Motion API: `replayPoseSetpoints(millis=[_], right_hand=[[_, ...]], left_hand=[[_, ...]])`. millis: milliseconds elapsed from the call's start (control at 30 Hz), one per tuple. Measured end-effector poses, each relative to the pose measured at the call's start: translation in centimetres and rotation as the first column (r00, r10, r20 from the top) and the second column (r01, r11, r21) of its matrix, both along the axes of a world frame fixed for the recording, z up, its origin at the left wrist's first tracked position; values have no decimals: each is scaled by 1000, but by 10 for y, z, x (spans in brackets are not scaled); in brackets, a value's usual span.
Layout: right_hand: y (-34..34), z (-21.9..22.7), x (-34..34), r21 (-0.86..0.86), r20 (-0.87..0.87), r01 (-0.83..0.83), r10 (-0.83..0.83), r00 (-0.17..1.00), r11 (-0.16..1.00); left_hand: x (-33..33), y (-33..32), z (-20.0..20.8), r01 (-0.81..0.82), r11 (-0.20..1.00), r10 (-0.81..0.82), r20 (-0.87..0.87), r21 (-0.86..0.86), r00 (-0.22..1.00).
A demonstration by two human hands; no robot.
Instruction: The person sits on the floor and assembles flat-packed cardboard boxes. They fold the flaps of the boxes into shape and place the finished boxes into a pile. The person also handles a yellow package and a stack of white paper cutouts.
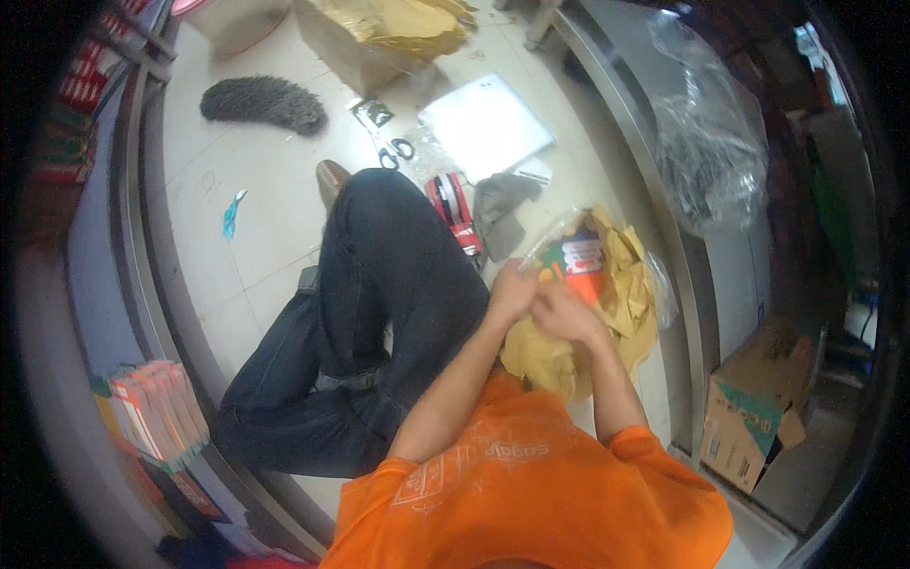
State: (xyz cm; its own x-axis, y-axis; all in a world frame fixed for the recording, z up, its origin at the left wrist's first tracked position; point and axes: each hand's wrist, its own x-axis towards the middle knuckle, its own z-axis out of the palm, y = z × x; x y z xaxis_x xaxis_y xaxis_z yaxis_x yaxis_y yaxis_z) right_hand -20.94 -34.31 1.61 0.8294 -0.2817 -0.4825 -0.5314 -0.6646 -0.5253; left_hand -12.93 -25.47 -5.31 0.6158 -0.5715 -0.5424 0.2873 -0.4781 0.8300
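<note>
My left hand (512,290) and my right hand (566,311) are close together over my right side, fingers closed. The left one pinches the near edge of a clear plastic wrapping around a colourful packet (585,266) in orange, white and green. My right hand lies against the packet's near side; what its fingers hold is hidden. Crumpled yellow-brown paper (627,289) spreads around and under the packet.
On the tiled floor lie scissors (395,153), a white flat box (487,126), a grey cloth (504,213), a red-and-black striped item (451,211) and a grey fluffy duster (263,104). A cardboard box (744,431) stands right; metal shelf rails (142,237) flank me.
</note>
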Motion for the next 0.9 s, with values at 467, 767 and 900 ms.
replayPoseSetpoints(millis=[467,767,900], right_hand=[[51,-92,358,-446,51,-175,220,974,878],[-20,-27,279,-245,558,103,53,828,964],[-60,70,164,-232,487,221,-84,869,947]], left_hand=[[-40,11,-41,-674,688,343,-699,-267,627],[11,-19,-18,202,969,-117,461,-140,880],[20,-46,-24,13,974,37,218,-227,975]])
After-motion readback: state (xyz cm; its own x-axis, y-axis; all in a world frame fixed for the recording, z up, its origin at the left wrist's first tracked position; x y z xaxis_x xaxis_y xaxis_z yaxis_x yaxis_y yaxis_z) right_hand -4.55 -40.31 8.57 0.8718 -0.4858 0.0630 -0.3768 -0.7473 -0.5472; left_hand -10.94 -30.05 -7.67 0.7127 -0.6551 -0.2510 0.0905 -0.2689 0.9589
